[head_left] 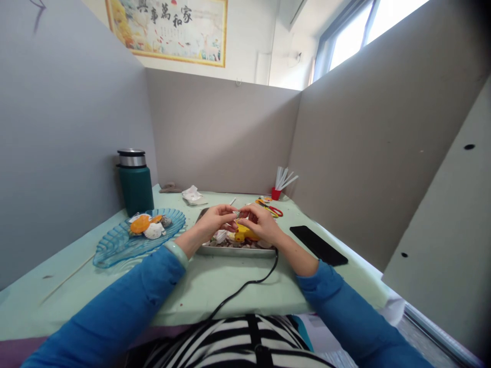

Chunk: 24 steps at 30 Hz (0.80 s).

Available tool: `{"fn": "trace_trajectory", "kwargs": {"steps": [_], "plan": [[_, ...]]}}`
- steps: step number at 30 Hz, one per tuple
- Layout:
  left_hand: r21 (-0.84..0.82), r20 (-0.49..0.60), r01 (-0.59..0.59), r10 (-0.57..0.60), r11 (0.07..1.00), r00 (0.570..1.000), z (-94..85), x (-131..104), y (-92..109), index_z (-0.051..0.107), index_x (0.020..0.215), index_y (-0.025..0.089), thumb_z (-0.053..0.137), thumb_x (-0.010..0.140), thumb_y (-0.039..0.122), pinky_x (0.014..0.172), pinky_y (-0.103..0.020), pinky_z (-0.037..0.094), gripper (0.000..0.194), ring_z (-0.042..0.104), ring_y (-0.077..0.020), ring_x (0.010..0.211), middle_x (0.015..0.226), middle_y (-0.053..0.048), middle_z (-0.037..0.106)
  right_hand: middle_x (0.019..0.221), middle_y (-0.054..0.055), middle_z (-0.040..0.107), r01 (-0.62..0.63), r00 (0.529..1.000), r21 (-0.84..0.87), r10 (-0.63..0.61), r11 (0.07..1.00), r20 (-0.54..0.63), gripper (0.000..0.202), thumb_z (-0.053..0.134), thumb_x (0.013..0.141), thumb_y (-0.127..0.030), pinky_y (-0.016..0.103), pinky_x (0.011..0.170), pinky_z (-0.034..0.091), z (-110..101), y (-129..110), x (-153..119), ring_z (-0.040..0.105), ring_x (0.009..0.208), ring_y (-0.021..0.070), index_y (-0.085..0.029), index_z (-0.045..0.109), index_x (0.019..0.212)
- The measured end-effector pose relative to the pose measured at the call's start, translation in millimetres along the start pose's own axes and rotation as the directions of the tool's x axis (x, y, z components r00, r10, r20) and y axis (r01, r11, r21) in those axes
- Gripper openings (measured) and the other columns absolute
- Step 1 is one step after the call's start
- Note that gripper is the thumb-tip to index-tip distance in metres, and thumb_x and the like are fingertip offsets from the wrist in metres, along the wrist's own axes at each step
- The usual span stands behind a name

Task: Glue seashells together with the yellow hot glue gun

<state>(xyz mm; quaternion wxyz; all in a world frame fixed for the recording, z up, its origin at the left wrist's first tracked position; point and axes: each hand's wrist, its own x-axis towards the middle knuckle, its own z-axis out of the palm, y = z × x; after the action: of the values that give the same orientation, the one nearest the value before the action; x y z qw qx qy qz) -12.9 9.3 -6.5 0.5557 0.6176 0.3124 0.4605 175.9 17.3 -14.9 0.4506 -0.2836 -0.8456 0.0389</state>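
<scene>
My left hand and my right hand meet above a shallow metal tray. The fingertips of both are pinched together around something small, mostly hidden, which I cannot make out. Below them the tray holds several shells or shell-like pieces and a yellow tool, which looks like a glue gun. A black cord runs from the tray's right corner down to the table's front edge.
Left stand a blue glass plate with several shells and a green bottle. A thin stick lies nearby. To the right are a black phone, scissors and a red cup of white sticks. Grey partitions surround the table.
</scene>
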Motion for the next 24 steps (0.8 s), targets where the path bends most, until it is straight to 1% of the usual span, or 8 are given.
{"fn": "trace_trajectory", "kwargs": {"steps": [7, 13, 18, 21, 24], "plan": [[0.014, 0.006, -0.008, 0.008, 1.000, 1.000, -0.5, -0.7, 0.4, 0.058, 0.096, 0.012, 0.075, 0.066, 0.030, 0.064, -0.029, 0.052, 0.038, 0.063, -0.0122, 0.061, 0.073, -0.003, 0.063, 0.076, 0.002, 0.058, -0.009, 1.000, -0.002, 0.009, 1.000, -0.016, 0.024, 0.062, 0.080, -0.037, 0.024, 0.060, 0.040, 0.9, 1.0, -0.2, 0.050, 0.062, 0.0118, -0.018, 0.061, 0.094], [0.042, -0.008, 0.008, -0.008, 0.999, 1.000, -0.4, -0.7, 0.4, 0.060, 0.094, 0.012, 0.075, 0.065, 0.032, 0.061, -0.027, 0.050, 0.038, 0.062, -0.0118, 0.058, 0.063, -0.002, 0.063, 0.071, 0.001, 0.057, -0.035, 0.999, -0.006, 0.035, 0.999, -0.031, 0.024, 0.063, 0.079, -0.040, 0.023, 0.057, 0.038, 0.8, 0.7, -0.2, 0.048, 0.058, 0.0103, -0.017, 0.062, 0.087], [0.054, -0.001, 0.014, -0.014, 0.998, 1.000, -0.4, -1.2, 0.3, 0.060, 0.096, 0.011, 0.074, 0.066, 0.033, 0.062, -0.027, 0.050, 0.040, 0.062, -0.0121, 0.058, 0.063, -0.003, 0.064, 0.069, 0.000, 0.057, -0.042, 0.998, -0.005, 0.042, 0.999, -0.038, 0.023, 0.063, 0.079, -0.040, 0.023, 0.056, 0.038, 0.4, -0.8, 0.5, 0.048, 0.057, 0.0101, -0.017, 0.062, 0.083], [0.028, 0.014, 0.025, -0.026, 0.999, 1.000, 0.7, -2.7, 2.1, 0.059, 0.097, 0.011, 0.074, 0.066, 0.033, 0.061, -0.026, 0.050, 0.041, 0.061, -0.0114, 0.057, 0.065, -0.002, 0.062, 0.069, 0.000, 0.057, -0.041, 0.998, -0.011, 0.041, 0.999, -0.039, 0.024, 0.063, 0.079, -0.040, 0.023, 0.057, 0.038, 0.2, -0.8, 0.7, 0.048, 0.057, 0.0102, -0.017, 0.062, 0.082], [-0.043, 0.027, 0.023, -0.021, 0.999, 0.999, 2.3, -4.7, 5.6, 0.056, 0.099, 0.013, 0.075, 0.066, 0.032, 0.059, -0.026, 0.050, 0.043, 0.059, -0.0100, 0.055, 0.070, -0.002, 0.062, 0.070, 0.000, 0.058, -0.037, 0.999, -0.024, 0.036, 0.999, -0.027, 0.026, 0.064, 0.078, -0.042, 0.023, 0.057, 0.038, -0.1, -0.7, 0.5, 0.048, 0.057, 0.0101, -0.017, 0.062, 0.087]]}}
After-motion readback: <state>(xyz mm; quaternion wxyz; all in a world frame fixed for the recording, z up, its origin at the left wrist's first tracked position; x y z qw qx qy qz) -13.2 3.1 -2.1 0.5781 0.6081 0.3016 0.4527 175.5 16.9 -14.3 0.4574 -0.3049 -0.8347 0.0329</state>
